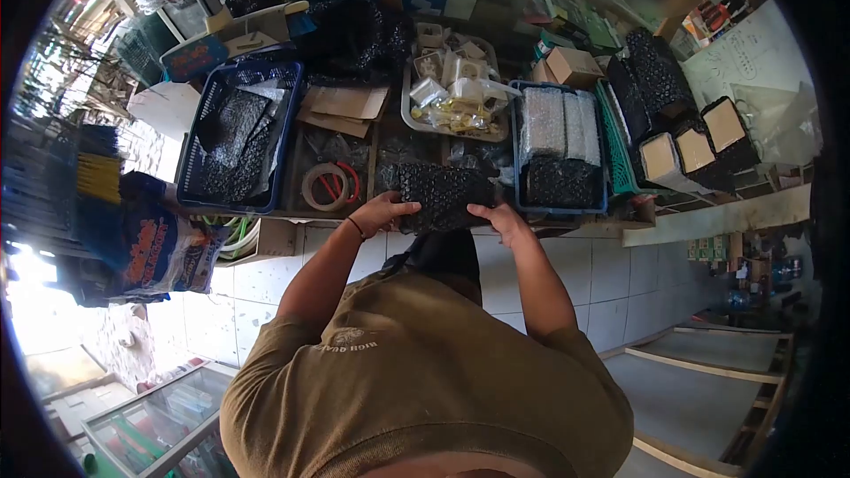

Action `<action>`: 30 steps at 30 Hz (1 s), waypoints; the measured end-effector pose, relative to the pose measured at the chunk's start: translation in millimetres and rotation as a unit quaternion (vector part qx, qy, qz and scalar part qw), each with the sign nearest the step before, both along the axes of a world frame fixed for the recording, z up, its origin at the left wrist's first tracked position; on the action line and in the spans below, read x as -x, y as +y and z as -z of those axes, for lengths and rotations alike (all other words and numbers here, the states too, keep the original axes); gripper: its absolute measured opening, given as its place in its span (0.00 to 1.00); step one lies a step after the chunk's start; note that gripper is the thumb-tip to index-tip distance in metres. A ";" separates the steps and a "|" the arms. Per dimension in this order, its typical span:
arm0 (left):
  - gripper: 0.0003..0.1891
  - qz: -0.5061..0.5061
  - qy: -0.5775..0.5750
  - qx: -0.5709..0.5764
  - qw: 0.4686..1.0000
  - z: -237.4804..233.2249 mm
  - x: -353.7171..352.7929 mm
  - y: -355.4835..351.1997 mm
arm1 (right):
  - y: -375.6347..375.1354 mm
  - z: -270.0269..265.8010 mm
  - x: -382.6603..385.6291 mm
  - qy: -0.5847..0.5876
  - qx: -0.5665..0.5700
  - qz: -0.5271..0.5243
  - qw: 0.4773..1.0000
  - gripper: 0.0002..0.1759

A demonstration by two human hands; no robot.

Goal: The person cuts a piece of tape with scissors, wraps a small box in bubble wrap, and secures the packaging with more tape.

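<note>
A rectangular package wrapped in black bubble wrap (444, 196) is held level at the front edge of the counter. My left hand (382, 213) grips its left end, thumb on top. At the opposite end, my right hand (501, 220) holds on the same way. The fingers beneath the package are hidden. Left of it lie a roll of tape (324, 188) and a red ring-shaped handle (356, 182), perhaps of scissors. To the right, a blue basket (606, 173) contains clear bubble-wrapped packages (560, 124) and a black one (563, 184).
Another blue basket (183, 173) with black bubble-wrap pieces stands at left. Behind my hands are flat brown cardboard (345, 106) and a tray (407, 111) of small bagged parts. Boxes in black wrap (695, 150) sit by a green basket (617, 155) at right.
</note>
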State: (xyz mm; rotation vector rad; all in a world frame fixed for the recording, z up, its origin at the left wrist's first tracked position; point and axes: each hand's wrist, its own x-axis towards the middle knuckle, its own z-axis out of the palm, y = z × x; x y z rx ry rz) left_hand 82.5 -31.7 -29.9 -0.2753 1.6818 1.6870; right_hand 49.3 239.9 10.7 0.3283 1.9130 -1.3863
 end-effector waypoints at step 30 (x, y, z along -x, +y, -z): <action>0.53 0.016 0.247 0.119 0.961 10.9 -0.8 -18.5 | 5.2 35.7 18.7 0.116 0.213 -0.111 0.964 0.51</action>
